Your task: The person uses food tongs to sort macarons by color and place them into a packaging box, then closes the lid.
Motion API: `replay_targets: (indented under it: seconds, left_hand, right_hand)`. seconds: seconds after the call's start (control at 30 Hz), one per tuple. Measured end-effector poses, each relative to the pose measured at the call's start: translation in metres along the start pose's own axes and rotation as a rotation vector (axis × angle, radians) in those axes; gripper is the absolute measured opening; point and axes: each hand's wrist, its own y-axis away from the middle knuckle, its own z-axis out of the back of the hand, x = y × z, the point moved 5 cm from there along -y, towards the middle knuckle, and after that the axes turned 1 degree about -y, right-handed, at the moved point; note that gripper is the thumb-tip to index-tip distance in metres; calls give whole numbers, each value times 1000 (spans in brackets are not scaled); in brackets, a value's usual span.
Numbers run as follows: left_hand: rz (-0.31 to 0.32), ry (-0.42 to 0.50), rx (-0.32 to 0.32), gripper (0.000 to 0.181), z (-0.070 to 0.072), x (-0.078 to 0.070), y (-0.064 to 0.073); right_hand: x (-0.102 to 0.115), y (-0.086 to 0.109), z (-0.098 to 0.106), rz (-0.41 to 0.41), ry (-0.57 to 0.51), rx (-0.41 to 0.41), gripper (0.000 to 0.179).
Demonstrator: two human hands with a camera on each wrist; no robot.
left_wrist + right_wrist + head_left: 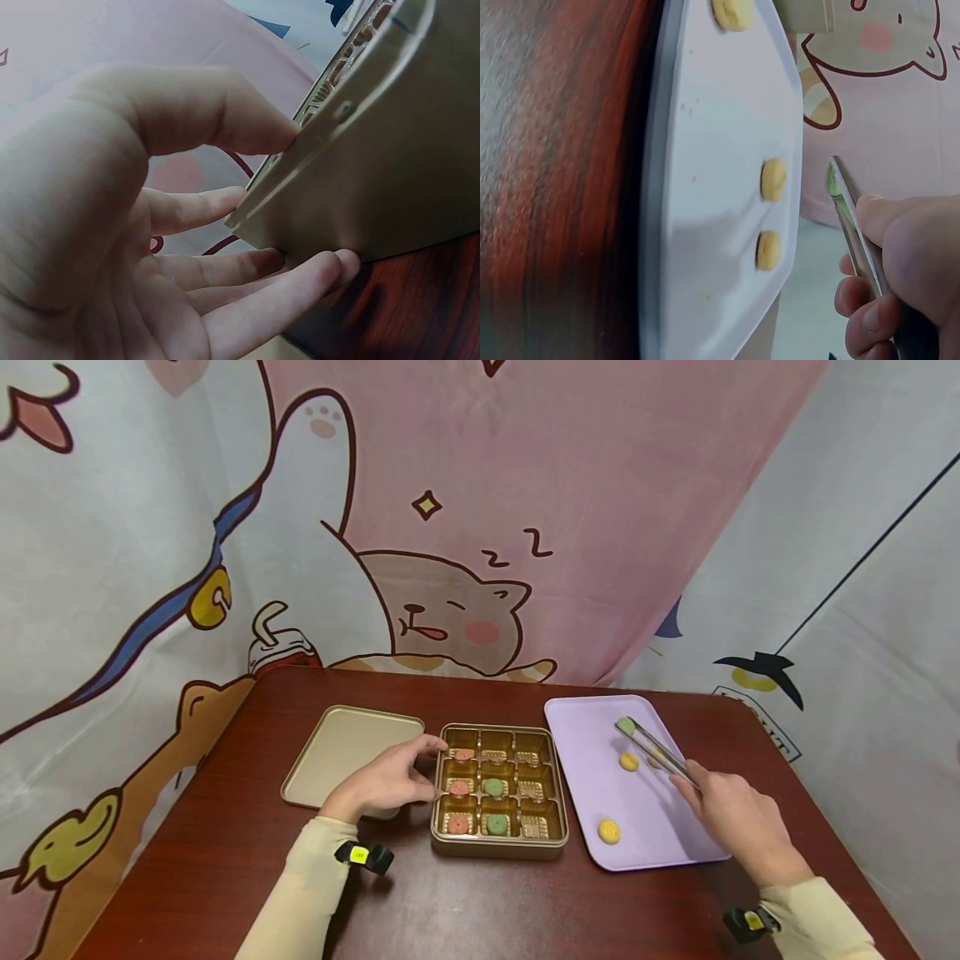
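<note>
The gold tin [498, 849] sits mid-table, its insert divided into several compartments. Pink cookies [459, 823] occupy the left column, and two green cookies [497, 824] lie in the middle column's centre and front compartments. My left hand [390, 777] touches the tin's left side with spread fingers, the thumb near its rim. Metal tongs [660, 753] are gripped in my right hand [738, 814]. A green cookie [833, 181] is pinched at their tips, above the lilac tray [652, 839]. Yellow cookies [609, 832] lie on that tray.
A flat gold lid [360, 747] lies left of the tin, partly behind my left hand. The dark red wooden table [465, 914] ends at a printed cloth backdrop [615, 527] behind and at the sides.
</note>
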Motion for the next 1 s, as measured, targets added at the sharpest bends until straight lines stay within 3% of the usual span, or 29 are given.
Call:
replay_targets:
  seconds: [0.33,0.5,0.63,1.0]
  left_hand:
    - [3,2,-3,68,0,1,1]
    - [3,-8,-3,69,0,1,0]
    - [0,-5,-4,69,0,2,-1]
    - [4,-1,0,68,1,-1,0]
  right_hand:
    - [31,1,14,90,-21,-70,43]
    - [50,2,21,163,-34,-118,29]
    - [66,4,25,227,-20,-165,27]
    - [113,3,18,380,-21,-263,21]
